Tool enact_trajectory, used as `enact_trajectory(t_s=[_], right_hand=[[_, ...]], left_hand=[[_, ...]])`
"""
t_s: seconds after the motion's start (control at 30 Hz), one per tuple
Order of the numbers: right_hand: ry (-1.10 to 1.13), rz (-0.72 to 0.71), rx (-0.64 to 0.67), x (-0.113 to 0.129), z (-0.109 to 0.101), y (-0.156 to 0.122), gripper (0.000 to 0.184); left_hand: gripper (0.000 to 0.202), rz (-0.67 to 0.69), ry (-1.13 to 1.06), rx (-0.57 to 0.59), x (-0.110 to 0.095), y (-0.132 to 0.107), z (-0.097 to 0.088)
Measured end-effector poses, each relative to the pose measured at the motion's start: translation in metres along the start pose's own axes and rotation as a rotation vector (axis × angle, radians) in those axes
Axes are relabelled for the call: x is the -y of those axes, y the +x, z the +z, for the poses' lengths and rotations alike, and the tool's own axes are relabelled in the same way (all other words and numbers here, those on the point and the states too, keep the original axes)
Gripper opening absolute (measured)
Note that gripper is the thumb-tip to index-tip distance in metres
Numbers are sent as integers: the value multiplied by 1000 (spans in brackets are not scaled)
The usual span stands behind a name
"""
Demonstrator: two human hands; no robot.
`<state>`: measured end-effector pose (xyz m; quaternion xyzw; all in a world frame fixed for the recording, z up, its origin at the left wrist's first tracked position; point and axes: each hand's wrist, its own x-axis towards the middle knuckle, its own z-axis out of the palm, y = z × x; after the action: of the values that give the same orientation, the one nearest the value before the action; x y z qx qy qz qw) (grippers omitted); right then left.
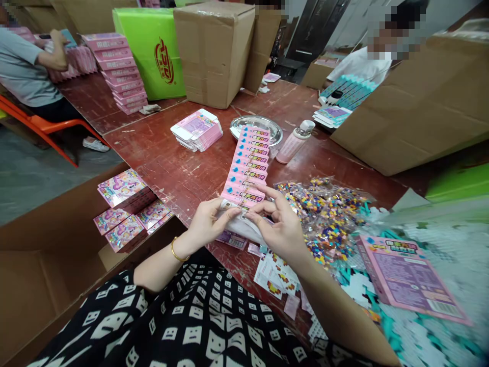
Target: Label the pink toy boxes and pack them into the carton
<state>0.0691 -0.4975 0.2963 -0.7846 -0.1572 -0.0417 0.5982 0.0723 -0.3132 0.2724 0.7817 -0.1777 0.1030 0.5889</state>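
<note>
My left hand [208, 221] and my right hand [277, 224] meet at the near end of a long overlapping row of pink cards [250, 160] laid on the red-brown table [160, 158]. Both pinch a flat white and pink packet [244, 224] between their fingertips, right at the lowest card. To the right of my right hand lies a heap of clear bags filled with small coloured beads [324, 214]. Printed paper sheets [275, 275] lie under my right wrist.
A stack of pink cards [196, 130], a metal dish [260, 125] and a pink bottle [294, 142] stand farther off. An open carton with pink boxes [126, 209] sits low at left. Cardboard cartons [214, 51], a green box [153, 51] and two other people border the table.
</note>
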Motion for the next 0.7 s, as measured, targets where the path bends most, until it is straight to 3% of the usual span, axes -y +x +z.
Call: enact_trajectory(t_s=[0.1,0.27,0.4,0.5,0.6,0.7], right_hand=[[-72,-46,-49,-3,3,-2,51],[-212,-310,-149,5,9,-17,46],[-175,-329,-113,20,-11,-12,46],[-162,-209,-220,2,-42,46,45],[-114,-118,-190,-49,-70,142,52],[-103,32,-111,-106,-77,224,57]], left_hand=[[27,-26,19,-2,0,-1,1],[37,-162,-77,19,1,3,1],[41,-314,-131,-9,18,5,-9],[45,-420,-179,22,35,5,-21],[49,-472,-230,87,46,5,-30],[51,-521,-253,89,50,4,-36]])
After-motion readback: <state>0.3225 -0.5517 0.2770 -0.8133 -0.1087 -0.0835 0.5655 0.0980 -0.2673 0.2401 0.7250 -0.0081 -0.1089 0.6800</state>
